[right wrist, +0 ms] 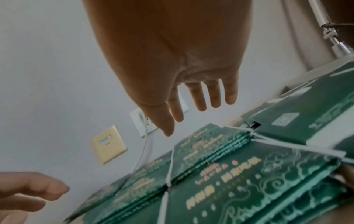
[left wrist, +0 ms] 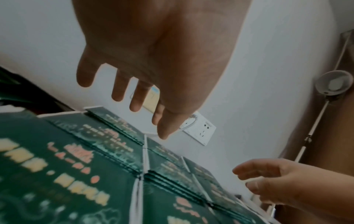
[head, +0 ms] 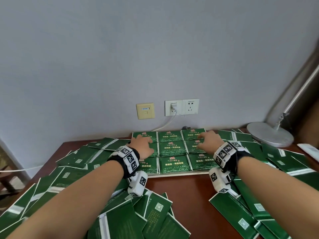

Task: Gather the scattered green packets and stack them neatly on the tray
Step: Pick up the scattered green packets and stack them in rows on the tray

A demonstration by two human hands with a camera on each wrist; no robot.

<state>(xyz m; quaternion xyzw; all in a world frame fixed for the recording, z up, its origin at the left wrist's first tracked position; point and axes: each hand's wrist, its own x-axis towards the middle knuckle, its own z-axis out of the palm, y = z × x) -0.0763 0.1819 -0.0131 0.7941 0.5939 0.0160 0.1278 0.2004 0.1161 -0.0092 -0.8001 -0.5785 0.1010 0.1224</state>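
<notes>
Along the counter's far edge, the left hand (head: 144, 144) and right hand (head: 208, 141) are hovering, each grip spread, over tray (head: 181, 173) stacks (head: 172, 147) (probably squaring them); loose packets (head: 155, 209) are crowding every side.

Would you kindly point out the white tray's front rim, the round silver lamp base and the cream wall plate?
white tray (head: 181, 174), head view, bare front rim.
round silver lamp base (head: 269, 135), head view, middle of disc.
cream wall plate (head: 145, 111), head view, middle of face.
</notes>
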